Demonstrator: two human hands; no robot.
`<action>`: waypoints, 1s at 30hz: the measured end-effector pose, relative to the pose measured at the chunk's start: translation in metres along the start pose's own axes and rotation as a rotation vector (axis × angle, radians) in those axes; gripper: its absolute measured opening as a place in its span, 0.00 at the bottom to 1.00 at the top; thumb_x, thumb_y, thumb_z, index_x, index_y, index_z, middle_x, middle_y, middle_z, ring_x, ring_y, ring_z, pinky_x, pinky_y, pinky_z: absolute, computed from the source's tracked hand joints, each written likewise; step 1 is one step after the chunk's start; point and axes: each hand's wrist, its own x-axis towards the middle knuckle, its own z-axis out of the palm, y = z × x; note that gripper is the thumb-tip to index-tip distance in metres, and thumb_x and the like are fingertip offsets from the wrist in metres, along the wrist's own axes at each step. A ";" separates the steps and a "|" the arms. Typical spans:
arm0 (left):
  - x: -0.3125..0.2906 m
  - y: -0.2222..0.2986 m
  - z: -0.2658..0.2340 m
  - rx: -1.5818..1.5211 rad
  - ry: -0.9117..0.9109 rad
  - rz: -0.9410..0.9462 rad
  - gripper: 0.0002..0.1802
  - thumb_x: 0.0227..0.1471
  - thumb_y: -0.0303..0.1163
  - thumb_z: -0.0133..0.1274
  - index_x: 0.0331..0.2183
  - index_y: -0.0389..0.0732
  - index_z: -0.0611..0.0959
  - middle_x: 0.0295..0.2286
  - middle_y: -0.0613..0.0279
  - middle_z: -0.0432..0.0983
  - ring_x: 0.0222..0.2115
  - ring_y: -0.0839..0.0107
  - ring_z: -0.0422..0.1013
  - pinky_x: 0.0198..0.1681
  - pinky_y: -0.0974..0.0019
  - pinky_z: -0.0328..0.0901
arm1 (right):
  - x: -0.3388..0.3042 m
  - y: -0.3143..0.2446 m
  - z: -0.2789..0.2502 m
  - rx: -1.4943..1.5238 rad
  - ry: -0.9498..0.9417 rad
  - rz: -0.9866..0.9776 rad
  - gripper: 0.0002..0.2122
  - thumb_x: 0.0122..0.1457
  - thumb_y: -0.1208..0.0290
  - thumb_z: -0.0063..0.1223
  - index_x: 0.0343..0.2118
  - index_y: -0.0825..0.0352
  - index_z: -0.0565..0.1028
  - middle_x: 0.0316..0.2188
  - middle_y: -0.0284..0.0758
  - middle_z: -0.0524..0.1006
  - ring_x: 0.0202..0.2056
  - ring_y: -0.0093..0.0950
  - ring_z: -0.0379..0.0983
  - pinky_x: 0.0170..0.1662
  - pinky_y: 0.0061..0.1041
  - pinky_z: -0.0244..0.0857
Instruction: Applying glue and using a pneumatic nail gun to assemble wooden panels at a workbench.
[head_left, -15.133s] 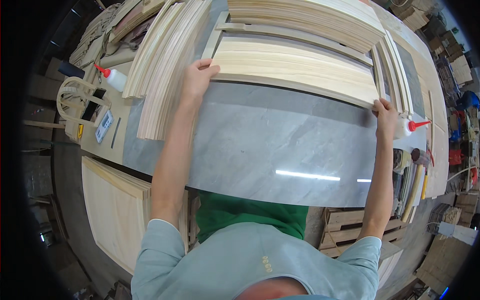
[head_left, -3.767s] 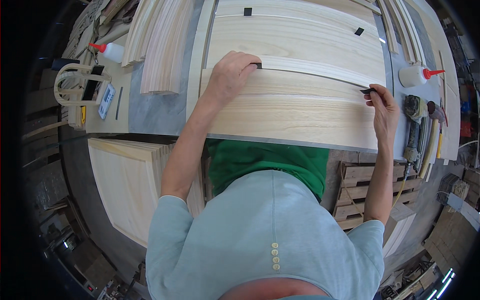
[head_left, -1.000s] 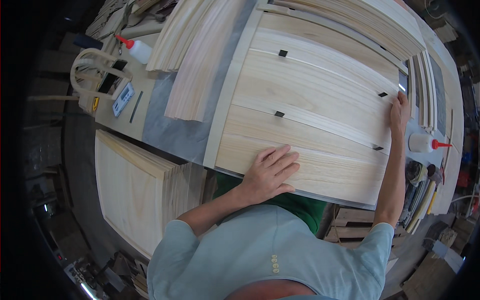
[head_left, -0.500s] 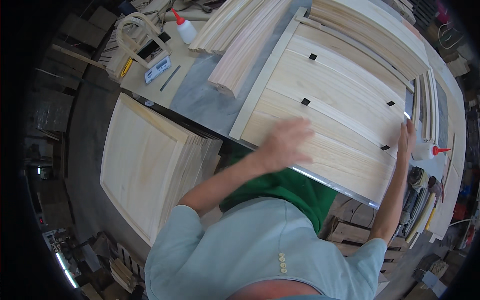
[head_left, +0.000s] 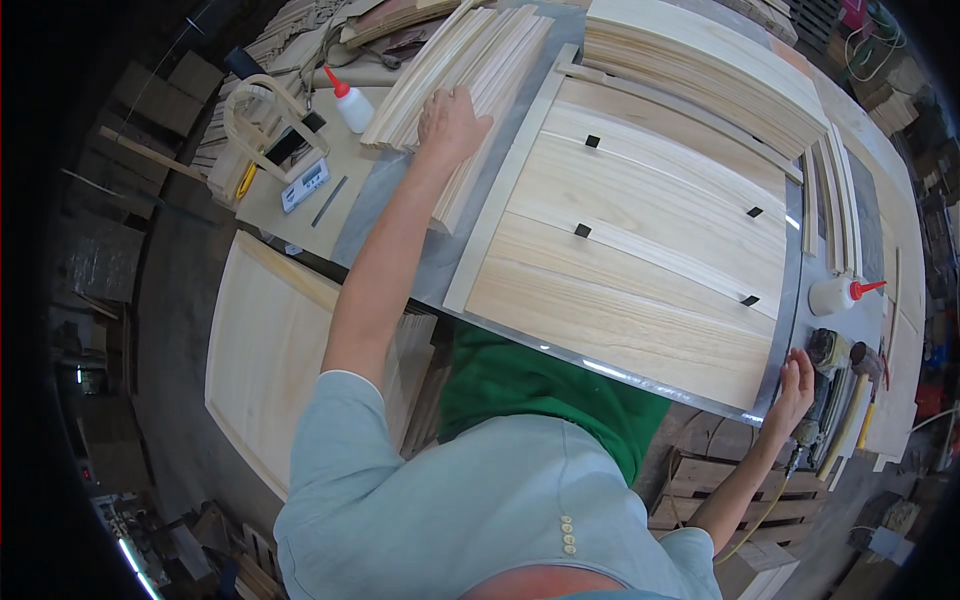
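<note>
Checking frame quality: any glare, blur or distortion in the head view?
Head view: sharp overall; fisheye bends the boards toward the rim, corners go black; small glare streaks on the metal table edge; left hand and right hand unblurred.

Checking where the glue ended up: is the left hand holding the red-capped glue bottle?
No: the left hand rests on the stack of wooden slats, while the glue bottle stands apart beside it.

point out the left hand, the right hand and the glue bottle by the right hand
left hand [head_left: 452,112], head view, back of the hand
right hand [head_left: 795,385], head view, back of the hand
glue bottle [head_left: 832,295], head view, white body
</note>
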 end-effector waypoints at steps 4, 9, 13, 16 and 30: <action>0.002 -0.001 0.005 -0.015 0.030 -0.018 0.25 0.39 0.42 0.56 0.38 0.36 0.76 0.39 0.44 0.70 0.43 0.48 0.66 0.47 0.52 0.62 | -0.008 0.003 0.000 0.052 0.031 0.037 0.14 0.61 0.70 0.47 0.48 0.69 0.71 0.45 0.34 0.73 0.46 0.22 0.67 0.50 0.21 0.58; 0.013 -0.007 0.007 -0.038 0.031 -0.062 0.25 0.37 0.41 0.56 0.37 0.36 0.77 0.37 0.45 0.73 0.41 0.51 0.69 0.47 0.57 0.63 | -0.008 0.003 0.008 0.054 0.022 0.037 0.14 0.61 0.69 0.47 0.48 0.69 0.71 0.45 0.34 0.73 0.46 0.22 0.68 0.49 0.22 0.59; 0.029 -0.023 0.006 -0.255 -0.018 -0.161 0.27 0.34 0.42 0.58 0.37 0.35 0.78 0.35 0.48 0.75 0.38 0.58 0.71 0.45 0.62 0.64 | -0.011 -0.003 0.011 0.036 -0.009 0.028 0.15 0.62 0.68 0.46 0.49 0.69 0.70 0.46 0.35 0.73 0.48 0.23 0.67 0.50 0.22 0.60; 0.028 -0.044 0.000 -0.403 0.015 -0.174 0.28 0.34 0.43 0.59 0.37 0.34 0.78 0.33 0.51 0.76 0.36 0.63 0.73 0.43 0.66 0.65 | -0.013 -0.004 0.008 0.053 0.001 0.027 0.15 0.61 0.68 0.46 0.50 0.69 0.69 0.46 0.35 0.73 0.48 0.24 0.68 0.50 0.22 0.61; -0.166 0.103 -0.007 -0.611 -0.418 0.899 0.26 0.30 0.21 0.59 0.38 0.40 0.73 0.40 0.54 0.69 0.42 0.55 0.64 0.46 0.60 0.61 | -0.013 -0.022 0.025 0.352 0.094 0.169 0.16 0.61 0.66 0.47 0.49 0.71 0.69 0.43 0.38 0.75 0.43 0.26 0.71 0.45 0.24 0.66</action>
